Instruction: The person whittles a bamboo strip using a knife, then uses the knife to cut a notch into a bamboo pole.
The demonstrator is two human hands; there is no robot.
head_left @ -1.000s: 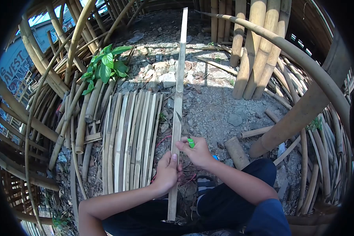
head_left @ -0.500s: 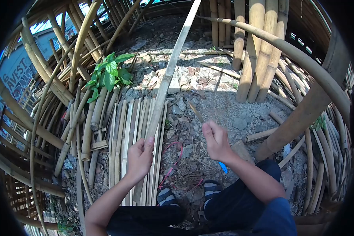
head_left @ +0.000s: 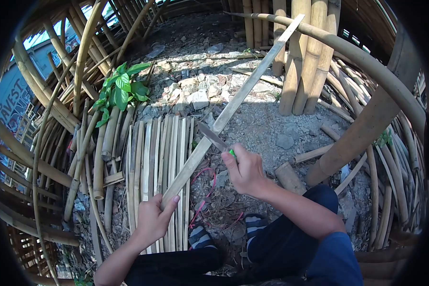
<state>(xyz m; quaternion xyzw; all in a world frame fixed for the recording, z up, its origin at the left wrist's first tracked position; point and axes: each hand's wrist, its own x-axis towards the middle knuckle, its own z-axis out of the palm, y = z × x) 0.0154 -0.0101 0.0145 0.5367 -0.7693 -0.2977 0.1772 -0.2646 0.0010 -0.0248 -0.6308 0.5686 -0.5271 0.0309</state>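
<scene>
My left hand (head_left: 153,220) is closed round the lower end of a long flat bamboo strip (head_left: 243,91), which slants up and to the right. A knife (head_left: 213,137) with a bit of green at its handle is in my closed right hand (head_left: 245,171). The knife's blade lies across the strip near its middle. Below and behind the strip, a row of split bamboo strips (head_left: 150,143) lies on the ground beside my left hand.
Upright bamboo poles (head_left: 304,62) stand at the back right, and a thick slanted pole (head_left: 355,138) is at the right. A leafy plant (head_left: 121,90) grows at the left. Pink string (head_left: 202,202) and a short bamboo piece (head_left: 289,178) lie near my feet.
The strip has swung from steep to slanting right, its upper end now in view. My left hand has moved down and left. My right hand has moved left, bringing the blade onto the strip.
</scene>
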